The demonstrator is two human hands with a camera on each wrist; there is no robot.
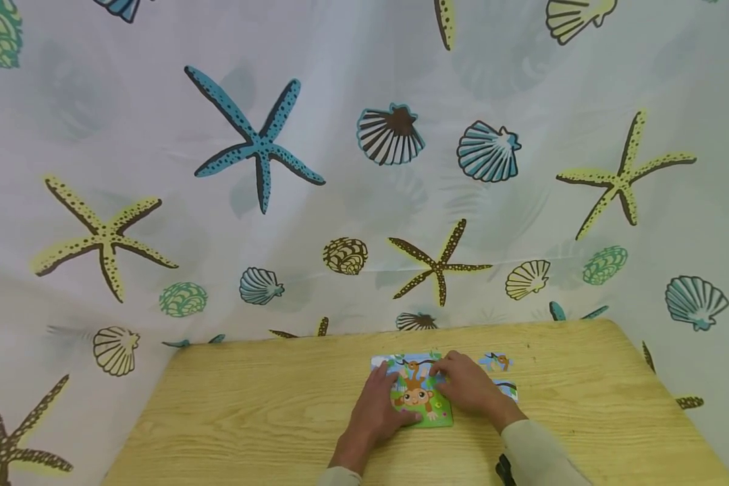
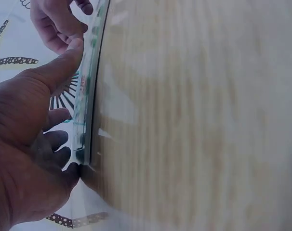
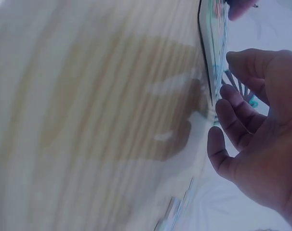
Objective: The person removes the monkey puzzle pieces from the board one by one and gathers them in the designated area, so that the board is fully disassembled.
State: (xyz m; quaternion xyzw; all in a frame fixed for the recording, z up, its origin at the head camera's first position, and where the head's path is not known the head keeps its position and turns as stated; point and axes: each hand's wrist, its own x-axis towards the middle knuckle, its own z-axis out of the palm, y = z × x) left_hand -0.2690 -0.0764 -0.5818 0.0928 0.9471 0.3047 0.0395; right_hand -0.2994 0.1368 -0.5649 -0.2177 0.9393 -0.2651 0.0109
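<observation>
Seashell-and-starfish cloth (image 1: 316,223) hangs behind the worktop (image 1: 249,405), where I see the monkey puzzle (image 1: 416,396) lying flat. I have the left hand (image 1: 376,407) along the puzzle's left side, thumb and fingers spread. At the puzzle's upper right, the right hand (image 1: 470,386) bends its fingers loosely; I can't tell whether they touch it. Loose pieces (image 1: 493,362) lie right of the puzzle.

The left hand (image 2: 25,130) holds a thin board (image 2: 88,96) by its edge; the right hand (image 2: 57,21) is just beyond its thumb, patterned cloth (image 2: 8,41) behind.
</observation>
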